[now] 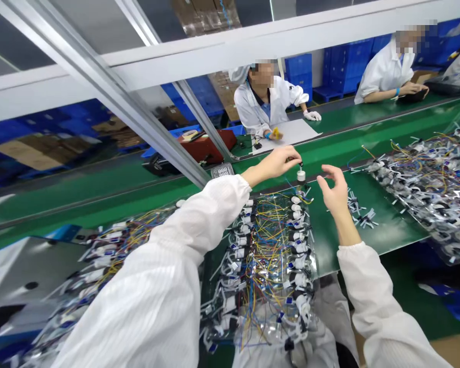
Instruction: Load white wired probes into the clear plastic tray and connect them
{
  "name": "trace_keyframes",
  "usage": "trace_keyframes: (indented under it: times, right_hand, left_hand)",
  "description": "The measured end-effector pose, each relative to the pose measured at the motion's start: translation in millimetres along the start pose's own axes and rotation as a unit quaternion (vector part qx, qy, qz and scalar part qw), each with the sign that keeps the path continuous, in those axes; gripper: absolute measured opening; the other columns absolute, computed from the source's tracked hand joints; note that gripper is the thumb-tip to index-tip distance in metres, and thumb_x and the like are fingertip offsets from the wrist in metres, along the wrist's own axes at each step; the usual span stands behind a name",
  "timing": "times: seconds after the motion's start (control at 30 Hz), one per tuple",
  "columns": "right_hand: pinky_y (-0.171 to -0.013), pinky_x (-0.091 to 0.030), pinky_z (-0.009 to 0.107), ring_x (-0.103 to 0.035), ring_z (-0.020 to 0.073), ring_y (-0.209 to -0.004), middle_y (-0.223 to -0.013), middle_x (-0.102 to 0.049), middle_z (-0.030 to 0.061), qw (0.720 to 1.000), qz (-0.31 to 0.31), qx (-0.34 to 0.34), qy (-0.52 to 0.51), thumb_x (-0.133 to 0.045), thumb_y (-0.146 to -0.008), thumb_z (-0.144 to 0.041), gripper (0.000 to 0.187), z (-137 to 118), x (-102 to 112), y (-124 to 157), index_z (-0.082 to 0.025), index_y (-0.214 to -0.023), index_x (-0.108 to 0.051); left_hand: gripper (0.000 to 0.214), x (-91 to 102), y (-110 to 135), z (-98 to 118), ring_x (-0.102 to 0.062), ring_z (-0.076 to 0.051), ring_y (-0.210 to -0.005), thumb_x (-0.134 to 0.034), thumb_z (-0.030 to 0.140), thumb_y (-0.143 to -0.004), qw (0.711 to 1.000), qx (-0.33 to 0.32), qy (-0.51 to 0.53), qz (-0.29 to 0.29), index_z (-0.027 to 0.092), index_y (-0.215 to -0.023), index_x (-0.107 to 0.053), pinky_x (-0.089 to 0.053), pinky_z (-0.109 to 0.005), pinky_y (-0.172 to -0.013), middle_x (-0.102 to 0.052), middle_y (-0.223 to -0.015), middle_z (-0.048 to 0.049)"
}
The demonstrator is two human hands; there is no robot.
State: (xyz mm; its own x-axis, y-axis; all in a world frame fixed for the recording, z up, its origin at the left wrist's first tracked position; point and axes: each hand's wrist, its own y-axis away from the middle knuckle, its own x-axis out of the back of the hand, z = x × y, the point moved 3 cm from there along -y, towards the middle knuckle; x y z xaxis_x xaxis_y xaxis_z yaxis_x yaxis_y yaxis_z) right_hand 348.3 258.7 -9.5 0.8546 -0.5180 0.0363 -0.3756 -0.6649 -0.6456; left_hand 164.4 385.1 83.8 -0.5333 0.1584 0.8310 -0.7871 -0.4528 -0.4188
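Note:
My left hand (279, 161) reaches forward over the green bench (371, 225), fingers pinched on the top of a small white cylindrical part (301, 175) with a dark tip. My right hand (335, 191) hovers just right of that part, fingers apart and curled, holding nothing. Below both hands lies a clear tray (268, 260) packed with rows of white parts and yellow, blue and red wires. Both arms wear white sleeves.
Another heap of wired parts (425, 179) fills the right of the bench; a third (99, 266) lies at left. Small loose white pieces (362, 214) sit near my right hand. Two people in white coats (266, 102) (387, 71) work across a green conveyor (341, 145). A slanted metal frame bar (138, 122) crosses the upper left.

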Motion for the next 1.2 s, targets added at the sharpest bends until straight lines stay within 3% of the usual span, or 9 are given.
trace_keyframes:
  times: [0.1, 0.17, 0.27, 0.37, 0.5, 0.8, 0.97, 1.2]
  right_hand:
    - [-0.092, -0.058, 0.039, -0.071, 0.0223, -0.101, -0.116, -0.069, 0.0095, 0.997, -0.048, -0.015, -0.05, -0.076, -0.088, -0.039, 0.033, -38, 4, 0, -0.022, -0.115, -0.067]
    - [-0.077, -0.06, 0.034, -0.073, 0.019, -0.084, -0.102, -0.071, 0.0066, 0.993, -0.06, -0.065, -0.081, -0.077, -0.088, -0.043, 0.032, -58, 8, 8, -0.021, -0.109, -0.065]
    - [-0.056, -0.053, 0.028, -0.068, 0.0161, -0.064, -0.08, -0.069, 0.002, 0.981, -0.076, -0.139, -0.109, -0.078, -0.087, -0.048, 0.035, -81, 22, 27, -0.02, -0.103, -0.064]
    - [-0.057, -0.053, 0.029, -0.066, 0.0159, -0.061, -0.073, -0.068, 0.0013, 0.976, -0.124, -0.148, -0.101, -0.081, -0.086, -0.046, 0.033, -102, 42, 46, -0.019, -0.099, -0.066]
    - [-0.059, -0.054, 0.03, -0.066, 0.0159, -0.06, -0.078, -0.071, 0.0027, 0.971, -0.179, -0.142, -0.065, -0.082, -0.086, -0.042, 0.027, -129, 61, 66, -0.02, -0.092, -0.066]
    - [-0.064, -0.053, 0.029, -0.068, 0.0171, -0.072, -0.084, -0.072, 0.0039, 0.969, -0.214, -0.121, -0.018, -0.071, -0.093, -0.034, 0.015, -187, 67, 105, -0.02, -0.096, -0.065]
    - [-0.066, -0.053, 0.029, -0.069, 0.0183, -0.075, -0.085, -0.073, 0.0043, 0.973, -0.197, -0.109, 0.047, -0.068, -0.093, -0.03, 0.011, -204, 70, 120, -0.02, -0.095, -0.065]
    - [-0.063, -0.053, 0.031, -0.068, 0.0197, -0.072, -0.083, -0.072, 0.0042, 0.978, -0.17, -0.09, 0.085, -0.065, -0.095, -0.032, 0.009, -223, 75, 132, -0.023, -0.094, -0.066]
  left_hand:
    - [0.02, 6.1, 3, 63, -0.066, -0.016, -0.078, -0.063, 0.03, -0.099, 0.998, 0.005, 0.055, -0.034, 0.014, -0.099, -0.074, -0.05, -0.029, -0.076, -0.074, -0.091, -0.0076]
    - [0.02, 7.5, 8, 97, -0.066, -0.014, -0.075, -0.062, 0.028, -0.1, 0.995, 0.003, 0.075, -0.059, 0.013, -0.097, -0.074, -0.049, -0.027, -0.072, -0.074, -0.087, -0.0062]
    - [0.019, 9.1, 19, 132, -0.067, -0.015, -0.076, -0.061, 0.026, -0.1, 0.994, -0.036, 0.056, -0.082, 0.013, -0.099, -0.075, -0.049, -0.026, -0.072, -0.075, -0.088, -0.0071]
    - [0.018, 8.5, 35, 156, -0.068, -0.017, -0.083, -0.06, 0.024, -0.099, 0.984, -0.123, 0.005, -0.13, 0.014, -0.098, -0.076, -0.051, -0.028, -0.077, -0.075, -0.093, -0.0098]
    - [0.02, 5.5, 61, 183, -0.069, -0.019, -0.088, -0.055, 0.021, -0.101, 0.968, -0.165, -0.053, -0.184, 0.015, -0.097, -0.073, -0.051, -0.029, -0.079, -0.073, -0.095, -0.0099]
    - [0.011, -1.0, 112, 232, -0.061, -0.017, -0.069, -0.056, 0.021, -0.096, 0.969, -0.077, -0.156, -0.175, 0.015, -0.094, -0.065, -0.042, -0.029, -0.061, -0.07, -0.087, -0.0067]
    - [0.014, -4.4, 127, 245, -0.063, -0.02, -0.067, -0.056, 0.025, -0.093, 0.967, -0.082, -0.209, -0.119, 0.015, -0.087, -0.064, -0.043, -0.032, -0.061, -0.07, -0.083, -0.0087]
    - [0.023, -6.9, 138, 261, -0.06, -0.017, -0.06, -0.051, 0.026, -0.095, 0.955, -0.176, -0.239, -0.016, 0.017, -0.078, -0.063, -0.042, -0.034, -0.064, -0.065, -0.069, -0.0065]
